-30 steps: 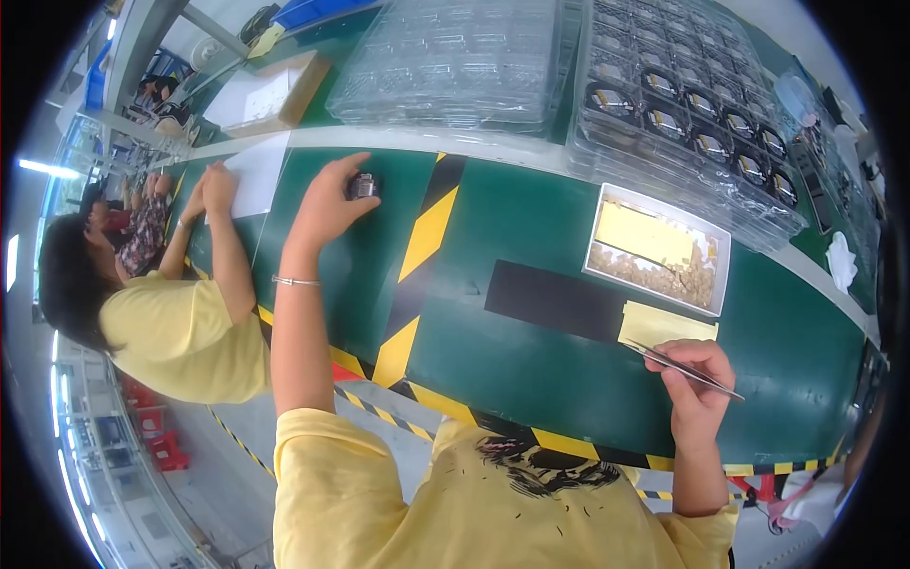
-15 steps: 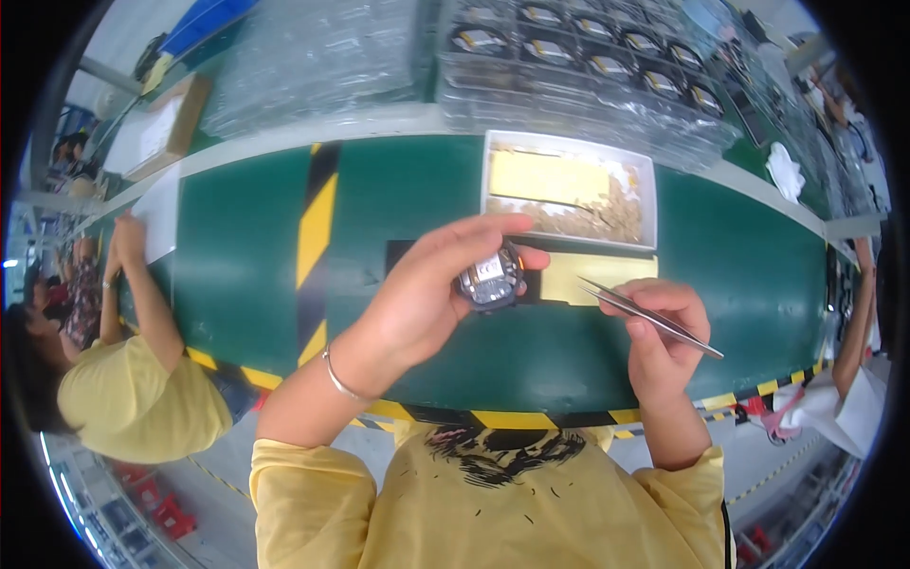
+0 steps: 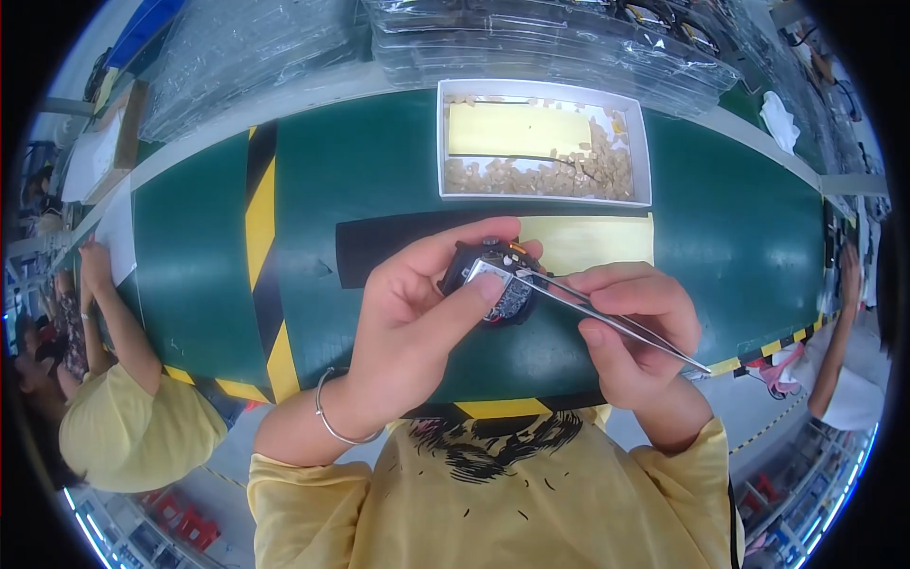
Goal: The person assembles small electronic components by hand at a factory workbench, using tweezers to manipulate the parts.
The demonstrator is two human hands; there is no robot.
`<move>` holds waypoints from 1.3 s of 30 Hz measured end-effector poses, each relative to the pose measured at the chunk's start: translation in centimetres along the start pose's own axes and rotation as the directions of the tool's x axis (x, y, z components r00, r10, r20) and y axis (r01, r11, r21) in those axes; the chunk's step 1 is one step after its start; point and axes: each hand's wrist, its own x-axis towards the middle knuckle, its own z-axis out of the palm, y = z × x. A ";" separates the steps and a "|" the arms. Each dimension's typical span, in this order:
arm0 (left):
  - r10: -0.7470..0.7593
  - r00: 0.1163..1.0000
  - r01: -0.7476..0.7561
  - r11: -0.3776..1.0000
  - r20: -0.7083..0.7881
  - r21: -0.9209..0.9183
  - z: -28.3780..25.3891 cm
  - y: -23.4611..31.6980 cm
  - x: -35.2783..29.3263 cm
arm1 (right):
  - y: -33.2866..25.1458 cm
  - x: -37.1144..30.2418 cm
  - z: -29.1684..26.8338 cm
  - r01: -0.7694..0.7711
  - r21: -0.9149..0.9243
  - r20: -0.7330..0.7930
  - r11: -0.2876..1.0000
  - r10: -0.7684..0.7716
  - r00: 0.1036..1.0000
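Observation:
A round black watch case [image 3: 513, 302] lies in my left hand [image 3: 403, 327], its inside uncovered so that a silver part and small electronics show. My left fingers wrap round its far side, and the thumb presses on the silver part. In my right hand [image 3: 649, 327] is a pair of metal tweezers [image 3: 566, 299], pinched between thumb and fingers. The tweezers' tips meet the upper right part of the watch case's inside, close to an orange piece at its edge. Whether the tips hold anything is too small to tell.
Beyond my hands stands a white box [image 3: 545, 200] with many small tan pieces and a yellow sheet. A black strip [image 3: 374, 248] and a pale yellow sheet [image 3: 592, 242] lie before it. Clear plastic trays [image 3: 550, 62] are stacked behind. Co-workers sit left and right.
The tweezers have moved left until their tips reach the watch case. My left thumb now lies across its inside. The view has shifted, so the box and trays appear higher and further left.

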 end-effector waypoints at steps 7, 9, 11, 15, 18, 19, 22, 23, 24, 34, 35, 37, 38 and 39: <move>-0.037 0.999 0.037 0.999 0.003 -0.033 0.1 0.0 -0.3 | 0.7 -0.1 0.1 0.015 0.087 0.008 0.996 -0.015 1.000; -0.072 0.997 0.072 0.992 0.008 -0.101 0.0 0.0 -0.3 | 1.1 -0.1 -0.1 0.076 0.046 0.064 0.996 -0.079 0.995; -0.077 0.997 0.077 0.992 0.006 -0.104 0.0 0.1 -0.2 | 1.2 0.0 -0.5 0.092 0.023 0.087 0.995 -0.094 0.992; -0.072 0.997 0.071 0.995 -0.015 -0.069 0.0 -0.1 -0.2 | 0.6 0.4 -0.3 0.098 0.055 0.027 0.994 -0.099 0.995; -0.102 0.995 0.102 0.994 0.001 -0.042 -0.1 -0.2 0.0 | 0.7 0.4 0.2 0.182 0.055 -0.229 0.982 -0.165 0.959; -0.104 0.995 0.104 0.994 -0.001 -0.043 0.0 -0.4 0.0 | 0.9 0.3 0.1 0.179 0.056 -0.229 0.982 -0.162 0.960; -0.093 0.996 0.093 0.994 0.008 -0.060 0.1 -0.8 -0.1 | 0.7 -0.4 -1.3 0.077 -0.369 -0.056 0.926 -0.105 0.993; -0.089 0.996 0.089 0.996 0.008 -0.026 0.1 -0.9 0.0 | 0.4 -0.2 -1.3 0.073 -0.370 -0.057 0.926 -0.101 0.993; -0.084 0.996 0.084 0.996 0.008 0.007 0.2 -1.0 0.0 | 0.1 0.1 -1.0 0.041 -0.457 0.008 0.889 -0.042 0.999; -0.002 0.999 -0.002 0.993 0.043 0.116 0.1 -2.1 -0.1 | 0.5 0.3 1.0 0.086 -0.566 0.018 0.820 -0.092 0.996; 0.005 0.999 -0.009 0.993 0.035 0.116 0.1 -2.2 -0.1 | 0.6 0.3 1.0 0.138 -0.581 0.039 0.802 -0.142 0.989; 0.012 1.000 -0.015 0.993 0.028 0.116 0.3 -2.3 -0.1 | 0.7 0.3 0.9 0.189 -0.596 0.061 0.780 -0.191 0.980; 0.018 0.999 -0.021 0.994 0.032 0.104 0.4 -2.3 -0.1 | 0.5 0.2 0.9 0.129 -0.534 0.042 0.836 -0.126 0.991; 0.024 0.999 -0.027 0.995 0.036 0.092 0.5 -2.2 -0.1 | 0.4 0.1 0.8 0.066 -0.467 0.028 0.882 -0.060 0.998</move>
